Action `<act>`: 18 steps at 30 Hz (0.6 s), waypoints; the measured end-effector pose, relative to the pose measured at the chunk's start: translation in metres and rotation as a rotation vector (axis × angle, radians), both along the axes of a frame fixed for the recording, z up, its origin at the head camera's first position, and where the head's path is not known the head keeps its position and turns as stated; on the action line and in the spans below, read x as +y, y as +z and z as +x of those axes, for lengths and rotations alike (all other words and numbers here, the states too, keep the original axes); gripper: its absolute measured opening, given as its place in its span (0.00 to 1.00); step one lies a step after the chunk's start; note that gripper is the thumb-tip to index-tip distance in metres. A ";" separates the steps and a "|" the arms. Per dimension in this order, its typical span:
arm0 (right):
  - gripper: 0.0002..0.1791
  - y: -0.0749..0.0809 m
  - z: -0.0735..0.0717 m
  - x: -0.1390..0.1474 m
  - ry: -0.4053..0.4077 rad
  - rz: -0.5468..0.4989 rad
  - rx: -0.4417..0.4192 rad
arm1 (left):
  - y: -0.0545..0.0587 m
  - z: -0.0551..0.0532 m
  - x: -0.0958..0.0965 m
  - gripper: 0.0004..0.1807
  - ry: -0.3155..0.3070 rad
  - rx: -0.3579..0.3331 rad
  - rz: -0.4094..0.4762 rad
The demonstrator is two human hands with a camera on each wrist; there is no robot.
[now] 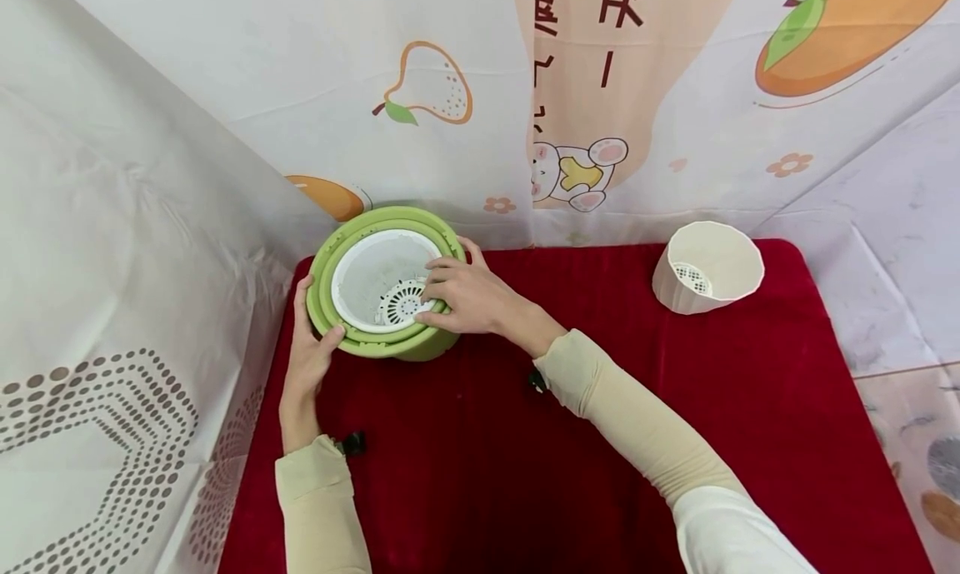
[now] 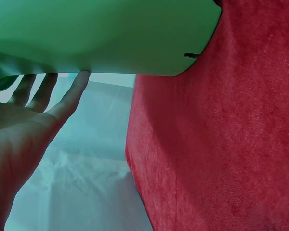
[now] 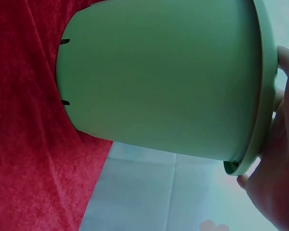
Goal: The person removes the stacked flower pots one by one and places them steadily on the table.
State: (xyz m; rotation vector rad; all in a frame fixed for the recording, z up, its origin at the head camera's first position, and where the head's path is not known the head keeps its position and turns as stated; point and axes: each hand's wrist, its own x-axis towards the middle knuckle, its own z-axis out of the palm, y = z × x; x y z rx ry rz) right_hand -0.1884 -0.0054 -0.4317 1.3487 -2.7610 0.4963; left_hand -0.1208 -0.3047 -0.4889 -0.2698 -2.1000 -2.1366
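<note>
A round green flowerpot [image 1: 429, 346] with a broad rim stands tilted at the table's back left. Nested inside is a white inner pot [image 1: 366, 281] with a slotted bottom. My left hand [image 1: 307, 361] grips the green pot's left side, thumb on the front of the rim and fingers along the outer wall. My right hand [image 1: 476, 297] reaches over the right rim: several fingers curl onto the white pot's edge, while another stays outside the green rim. The right wrist view shows the smooth green wall [image 3: 159, 82] with small notches at its base; the inner pot is hidden there.
A cream fluted pot [image 1: 678, 295] with a perforated bottom sits at the back right of the table. Red cloth [image 1: 480, 441] covers the tabletop. Printed white curtains [image 1: 315, 57] hang close behind and along the left side.
</note>
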 end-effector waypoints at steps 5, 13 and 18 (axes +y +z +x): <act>0.20 0.000 -0.001 -0.001 -0.007 -0.002 -0.003 | -0.001 -0.002 -0.001 0.47 -0.009 0.011 0.004; 0.20 -0.004 -0.001 -0.003 -0.008 -0.044 -0.023 | -0.002 -0.002 0.000 0.48 -0.018 0.021 0.022; 0.18 -0.006 -0.001 -0.004 -0.001 -0.092 -0.016 | -0.003 -0.001 -0.001 0.47 -0.024 0.025 0.025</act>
